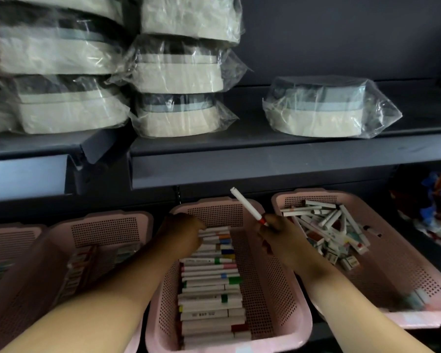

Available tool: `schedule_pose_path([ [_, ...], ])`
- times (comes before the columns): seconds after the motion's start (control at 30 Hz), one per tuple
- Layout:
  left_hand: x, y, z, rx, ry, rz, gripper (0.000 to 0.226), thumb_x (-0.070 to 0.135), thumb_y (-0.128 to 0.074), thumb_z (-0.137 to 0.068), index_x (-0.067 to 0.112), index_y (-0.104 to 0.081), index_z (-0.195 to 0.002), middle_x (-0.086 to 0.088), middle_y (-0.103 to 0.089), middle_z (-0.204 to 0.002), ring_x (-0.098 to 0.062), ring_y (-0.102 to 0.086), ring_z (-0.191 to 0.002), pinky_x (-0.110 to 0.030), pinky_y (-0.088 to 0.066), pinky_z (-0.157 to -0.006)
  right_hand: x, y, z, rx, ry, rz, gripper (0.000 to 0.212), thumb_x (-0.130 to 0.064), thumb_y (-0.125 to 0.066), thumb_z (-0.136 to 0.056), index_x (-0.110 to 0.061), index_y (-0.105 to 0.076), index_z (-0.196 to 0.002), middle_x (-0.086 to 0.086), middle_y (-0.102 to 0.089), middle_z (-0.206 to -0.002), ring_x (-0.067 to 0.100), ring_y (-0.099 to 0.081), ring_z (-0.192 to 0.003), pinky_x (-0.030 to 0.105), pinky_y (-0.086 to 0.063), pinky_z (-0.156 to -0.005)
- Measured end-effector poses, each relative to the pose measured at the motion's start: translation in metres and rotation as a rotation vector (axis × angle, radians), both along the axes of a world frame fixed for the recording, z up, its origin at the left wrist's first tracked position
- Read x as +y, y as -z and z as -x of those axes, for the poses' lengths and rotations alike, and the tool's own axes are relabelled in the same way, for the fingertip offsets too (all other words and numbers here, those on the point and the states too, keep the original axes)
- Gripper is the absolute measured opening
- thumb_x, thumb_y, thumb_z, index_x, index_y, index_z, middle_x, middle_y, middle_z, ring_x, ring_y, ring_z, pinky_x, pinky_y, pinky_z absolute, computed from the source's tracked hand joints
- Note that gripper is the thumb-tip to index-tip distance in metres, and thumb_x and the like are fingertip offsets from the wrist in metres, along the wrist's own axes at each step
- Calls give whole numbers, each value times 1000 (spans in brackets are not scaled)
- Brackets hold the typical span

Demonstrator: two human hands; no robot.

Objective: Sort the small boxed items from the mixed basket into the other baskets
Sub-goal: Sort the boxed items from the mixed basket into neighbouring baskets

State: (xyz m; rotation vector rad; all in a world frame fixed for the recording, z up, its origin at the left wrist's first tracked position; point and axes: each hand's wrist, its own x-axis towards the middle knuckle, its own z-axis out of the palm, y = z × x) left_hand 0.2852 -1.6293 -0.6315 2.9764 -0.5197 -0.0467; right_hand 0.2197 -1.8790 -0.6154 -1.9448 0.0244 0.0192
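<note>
Three pink perforated baskets stand on the lower shelf. The middle basket (278,296) holds a neat stack of long white boxes (209,284) with coloured ends. The right basket (402,271) holds a mixed heap of white boxed items (329,225). The left basket (92,240) has rows of similar boxes, blurred. My right hand (280,233) pinches a long white box with a red end (247,206), raised between the middle and right baskets. My left hand (183,231) rests on the far end of the middle stack, fingers curled down on the boxes.
A dark shelf edge (239,169) overhangs the baskets closely. Above it lie several plastic-wrapped grey-and-cream items (323,108). Another pink basket (8,240) sits at the far left. Colourful packaged goods (433,212) lie at the far right.
</note>
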Motion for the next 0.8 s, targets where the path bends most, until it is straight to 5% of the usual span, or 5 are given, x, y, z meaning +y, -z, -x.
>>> schedule_pose_path([
  [0.23, -43, -34, 26, 215, 12, 894, 25, 21, -71, -99, 31, -73, -121, 21, -71, -112, 15, -65, -91, -6, -50, -88, 22, -7, -1, 54, -89, 52, 17, -22, -51, -103, -17, -63, -92, 3, -61, -73, 12, -56, -60, 19, -45, -53],
  [0.4, -46, -45, 29, 200, -122, 1118, 10, 29, -72, -97, 35, -76, -104, 19, -74, -92, 4, -69, -88, -14, -49, -72, 35, -10, -3, 43, -169, 205, 17, -23, -49, -105, -25, -61, -93, -1, -60, -78, 7, -56, -63, 17, -44, -60],
  [0.5, -31, -45, 20, 187, -147, 965, 10, 29, -81, -89, 36, -76, -95, 14, -75, -93, -7, -70, -94, -27, -54, -82, 26, -9, -8, -51, -171, 463, 23, -31, -50, -104, -32, -54, -82, -4, -60, -78, 10, -58, -66, 22, -41, -59],
  [0.67, -17, -36, 17, 35, 43, 378, 10, 35, -79, -91, 36, -78, -100, 18, -70, -89, 1, -65, -82, -20, -48, -72, 15, -12, -10, -141, -181, 692, 12, -29, -51, -102, -25, -62, -101, -6, -65, -88, 8, -63, -75, 23, -50, -66],
  [0.8, -9, -26, 6, -49, 59, 186, 11, 35, -69, -99, 31, -79, -103, 15, -69, -89, 0, -62, -78, -17, -42, -65, 5, -14, -10, -177, -150, 727, 14, -32, -56, -97, -24, -61, -107, -6, -65, -103, 10, -63, -85, 30, -54, -76],
])
